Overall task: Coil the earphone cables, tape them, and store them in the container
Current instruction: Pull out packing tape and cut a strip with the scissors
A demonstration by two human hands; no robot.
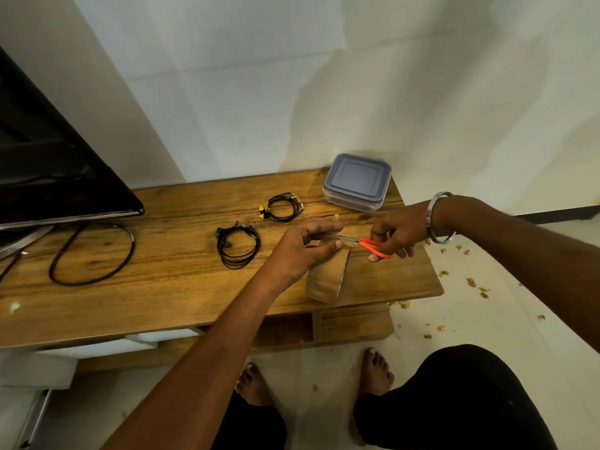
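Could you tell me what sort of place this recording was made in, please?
Probably a living room at home: a low wooden TV unit carries a black flat-screen television, set against a plain white wall, and the person's bare feet stand on a pale tiled floor.

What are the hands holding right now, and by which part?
The right hand grips the orange scissors by their handle loops. The left hand pinches a strip of brown tape near its free end, at the blades.
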